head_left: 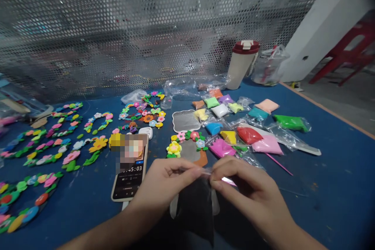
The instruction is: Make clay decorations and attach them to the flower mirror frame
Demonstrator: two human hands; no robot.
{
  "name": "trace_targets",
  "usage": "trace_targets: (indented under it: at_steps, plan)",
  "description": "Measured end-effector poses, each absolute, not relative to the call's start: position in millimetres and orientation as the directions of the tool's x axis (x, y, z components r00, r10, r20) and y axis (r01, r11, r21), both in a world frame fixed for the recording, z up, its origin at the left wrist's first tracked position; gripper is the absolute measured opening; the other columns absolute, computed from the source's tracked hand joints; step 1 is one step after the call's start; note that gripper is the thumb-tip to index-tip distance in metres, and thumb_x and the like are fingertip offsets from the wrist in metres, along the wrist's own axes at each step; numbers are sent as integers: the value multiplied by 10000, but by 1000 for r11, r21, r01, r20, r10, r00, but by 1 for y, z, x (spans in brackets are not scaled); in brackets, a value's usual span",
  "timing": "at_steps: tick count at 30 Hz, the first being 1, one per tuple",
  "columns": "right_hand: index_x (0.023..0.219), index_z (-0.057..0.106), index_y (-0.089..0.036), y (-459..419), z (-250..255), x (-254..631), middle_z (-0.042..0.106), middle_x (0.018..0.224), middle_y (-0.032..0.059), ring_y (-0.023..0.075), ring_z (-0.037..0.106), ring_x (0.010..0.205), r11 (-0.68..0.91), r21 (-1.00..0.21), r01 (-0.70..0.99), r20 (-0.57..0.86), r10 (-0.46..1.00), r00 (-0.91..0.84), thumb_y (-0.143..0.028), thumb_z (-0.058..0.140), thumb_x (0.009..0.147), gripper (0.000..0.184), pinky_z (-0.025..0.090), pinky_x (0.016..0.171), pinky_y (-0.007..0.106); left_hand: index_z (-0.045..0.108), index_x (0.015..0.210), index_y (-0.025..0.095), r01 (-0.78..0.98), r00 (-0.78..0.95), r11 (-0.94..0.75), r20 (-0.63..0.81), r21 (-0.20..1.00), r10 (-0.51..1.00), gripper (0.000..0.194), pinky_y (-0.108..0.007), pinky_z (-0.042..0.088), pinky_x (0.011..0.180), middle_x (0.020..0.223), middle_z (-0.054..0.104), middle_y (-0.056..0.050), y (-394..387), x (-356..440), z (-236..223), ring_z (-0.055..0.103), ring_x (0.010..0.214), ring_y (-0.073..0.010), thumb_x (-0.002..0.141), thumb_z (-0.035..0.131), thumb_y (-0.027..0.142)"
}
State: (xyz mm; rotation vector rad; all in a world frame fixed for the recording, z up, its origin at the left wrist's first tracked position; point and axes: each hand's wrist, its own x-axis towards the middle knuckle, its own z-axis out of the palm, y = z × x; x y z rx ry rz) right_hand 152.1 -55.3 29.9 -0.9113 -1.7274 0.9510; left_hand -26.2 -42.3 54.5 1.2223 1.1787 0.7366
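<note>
The blue counter point(295, 175) fills most of my view; both forearms are cut off below. I hold the left hand point(170, 179) and right hand point(246, 187) almost together, knuckles up, each one's fingers pinched narrow on the top edge of a dark plastic packet point(196, 207), which hangs between them. They hide the flower-trimmed panel's point(187, 149) lower end. Behind the packet, a pale-edged thing point(216, 203) is mostly covered; I can't identify it.

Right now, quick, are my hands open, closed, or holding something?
Left hand: closed, fingertips pinching the upper edge of the dark bag.
Right hand: closed, pinching that same edge.
</note>
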Motion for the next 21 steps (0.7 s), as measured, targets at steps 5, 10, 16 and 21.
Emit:
trace_targets:
  at_steps: [5,10,16,21]
  plan:
    - [801,600,-247,-58,27,151,629,755,-25,112,599,713,458,-877,146,437,886,-154,-121,589,821,128,475,637,229,732,786,184,-37,255,337,-317,941,913,122,-213,474,641,769,730,-13,-38,-31,46,646,691,-135,706,717,276]
    - [778,580,-238,-57,24,149,615,754,-28,109,584,724,440,-886,149,431,898,-92,-132,585,829,118,468,666,227,736,777,168,-74,224,373,-349,925,910,169,-215,473,636,730,714,-25,-39,-32,46,624,674,-138,718,716,325]
    - [806,568,-223,-56,22,148,590,755,-23,109,566,715,459,-880,124,425,876,-228,-129,542,853,108,451,646,239,720,718,159,26,185,266,-266,964,946,165,-212,445,661,721,701,-27,-41,-33,46,611,696,-143,742,685,318]
    - [808,552,-208,-62,21,148,578,781,-13,109,553,724,426,-898,109,382,879,-286,-129,519,863,102,438,657,251,687,688,155,57,172,243,-249,968,953,162,-189,407,584,656,659,-3,-42,-33,47,565,623,-115,722,687,313]
